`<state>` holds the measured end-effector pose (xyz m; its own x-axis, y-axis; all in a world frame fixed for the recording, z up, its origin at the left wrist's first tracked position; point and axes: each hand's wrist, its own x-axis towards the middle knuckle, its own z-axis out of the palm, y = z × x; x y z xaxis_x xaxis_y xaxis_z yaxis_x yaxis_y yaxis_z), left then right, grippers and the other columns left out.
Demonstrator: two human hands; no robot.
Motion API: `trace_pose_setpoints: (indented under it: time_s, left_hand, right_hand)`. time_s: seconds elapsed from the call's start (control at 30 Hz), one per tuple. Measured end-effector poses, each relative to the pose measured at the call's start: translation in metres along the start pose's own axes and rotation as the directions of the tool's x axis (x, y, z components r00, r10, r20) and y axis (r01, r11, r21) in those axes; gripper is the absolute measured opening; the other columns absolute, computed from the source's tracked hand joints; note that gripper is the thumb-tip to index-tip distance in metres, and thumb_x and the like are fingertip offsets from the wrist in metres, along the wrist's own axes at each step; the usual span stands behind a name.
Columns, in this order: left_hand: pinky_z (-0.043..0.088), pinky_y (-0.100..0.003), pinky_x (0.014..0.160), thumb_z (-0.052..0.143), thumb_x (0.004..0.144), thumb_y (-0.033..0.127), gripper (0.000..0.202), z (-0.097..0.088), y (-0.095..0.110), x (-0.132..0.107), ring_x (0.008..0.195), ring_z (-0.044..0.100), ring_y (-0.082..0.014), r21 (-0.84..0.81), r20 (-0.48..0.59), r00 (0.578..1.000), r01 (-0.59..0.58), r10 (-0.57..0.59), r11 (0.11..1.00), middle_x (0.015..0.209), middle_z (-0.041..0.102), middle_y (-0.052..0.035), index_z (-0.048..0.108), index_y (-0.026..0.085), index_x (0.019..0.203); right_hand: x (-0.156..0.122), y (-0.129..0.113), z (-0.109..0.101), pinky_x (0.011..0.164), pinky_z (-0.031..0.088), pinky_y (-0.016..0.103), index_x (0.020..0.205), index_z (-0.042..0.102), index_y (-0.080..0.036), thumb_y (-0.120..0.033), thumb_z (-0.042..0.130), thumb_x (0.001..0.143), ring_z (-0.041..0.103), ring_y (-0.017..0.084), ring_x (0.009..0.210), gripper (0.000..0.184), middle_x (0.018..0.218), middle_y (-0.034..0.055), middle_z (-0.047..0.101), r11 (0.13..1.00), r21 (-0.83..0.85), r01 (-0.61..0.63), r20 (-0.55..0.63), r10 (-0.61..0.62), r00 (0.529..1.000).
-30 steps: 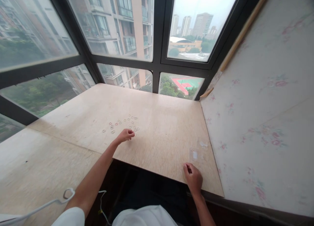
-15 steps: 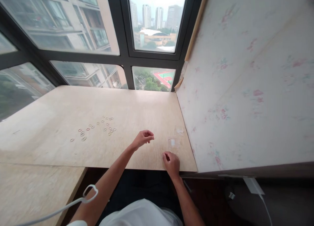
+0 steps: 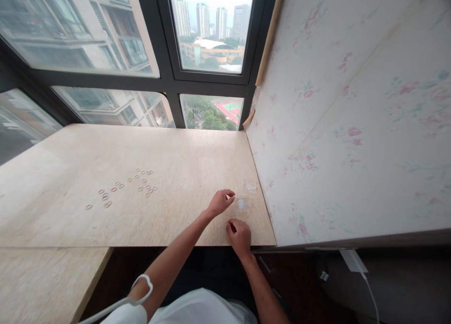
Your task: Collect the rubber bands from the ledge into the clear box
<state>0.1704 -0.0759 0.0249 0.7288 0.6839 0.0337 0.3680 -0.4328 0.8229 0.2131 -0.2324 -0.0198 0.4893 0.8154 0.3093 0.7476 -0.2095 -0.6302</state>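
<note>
My left hand (image 3: pixel 221 202) is at the left edge of a small clear plastic box (image 3: pixel 244 204), its thumb and fingers pinched together. What the pinch holds is too small to make out. Just in front of the box, my right hand (image 3: pixel 240 236) rests on the tabletop with its fingers curled closed; anything inside them is hidden. Behind the box lies another clear plastic piece (image 3: pixel 250 187), perhaps its lid. Off to the left, several thin small rings (image 3: pixel 130 180), mostly yellowish with a few reddish, are scattered on the beige surface.
The beige marbled tabletop (image 3: pixel 183 159) reaches back to dark-framed windows (image 3: pixel 211 85). A flower-patterned wall (image 3: pixel 317 127) borders it on the right. A white cable loop (image 3: pixel 143 286) hangs by my left forearm. A lower beige surface (image 3: pixel 45 277) joins at the front left.
My left hand has moved right, up to the edge of the clear box, still pinched. My right hand stays in front of the box. The whole view has shifted slightly.
</note>
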Motion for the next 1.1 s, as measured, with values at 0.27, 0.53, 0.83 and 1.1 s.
trace_pose_setpoints:
  time_s: [0.27, 0.53, 0.83, 1.1]
  left_hand:
    - [0.047, -0.027, 0.066, 0.051, 0.080, 0.027, 0.018, -0.022, -0.028, -0.046, 0.067, 0.059, -0.0146, -0.085, -0.187, 0.968, 0.152, -0.165, 0.985, 0.084, 0.068, -0.0044, 0.066, 0.017, 0.086]
    - [0.047, -0.029, 0.068, 0.047, 0.085, 0.032, 0.022, -0.049, -0.064, -0.108, 0.072, 0.060, -0.0166, -0.066, -0.369, 0.911, 0.171, -0.183, 0.983, 0.086, 0.067, -0.0059, 0.063, 0.019, 0.090]
    - [0.047, -0.029, 0.075, 0.043, 0.089, 0.027, 0.021, -0.077, -0.090, -0.141, 0.081, 0.061, -0.0163, -0.195, -0.366, 0.920, 0.071, -0.139, 0.978, 0.089, 0.065, -0.0053, 0.061, 0.020, 0.097]
    - [0.043, -0.029, 0.072, 0.041, 0.089, 0.022, 0.021, -0.082, -0.093, -0.151, 0.080, 0.058, -0.0173, -0.170, -0.320, 0.947, -0.050, -0.007, 0.984, 0.086, 0.063, -0.0065, 0.061, 0.021, 0.096]
  right_hand:
    - [0.001, -0.003, -0.001, 0.068, 0.035, 0.027, 0.076, 0.066, -0.018, -0.030, 0.045, 0.087, 0.053, 0.016, 0.065, 0.027, 0.070, 0.0043, 0.064, 1.000, -0.028, -0.001, 0.020, 0.002, 1.000]
    - [0.004, -0.007, -0.006, 0.060, 0.040, 0.025, 0.075, 0.065, -0.017, -0.045, 0.046, 0.086, 0.054, 0.016, 0.062, 0.035, 0.066, 0.0036, 0.062, 0.970, 0.140, -0.198, 0.138, 0.179, 0.974]
    - [0.065, -0.098, 0.042, 0.058, 0.043, 0.024, 0.096, 0.062, -0.016, -0.040, 0.046, 0.087, 0.054, 0.014, 0.059, 0.030, 0.066, 0.0008, 0.058, 0.914, 0.399, -0.075, 0.369, -0.085, 0.925]
    - [0.152, -0.208, 0.157, 0.063, 0.040, 0.020, 0.097, 0.062, -0.019, -0.024, 0.051, 0.082, 0.055, 0.011, 0.063, 0.020, 0.065, -0.0033, 0.061, 0.960, 0.231, 0.160, 0.578, -0.267, 0.771]
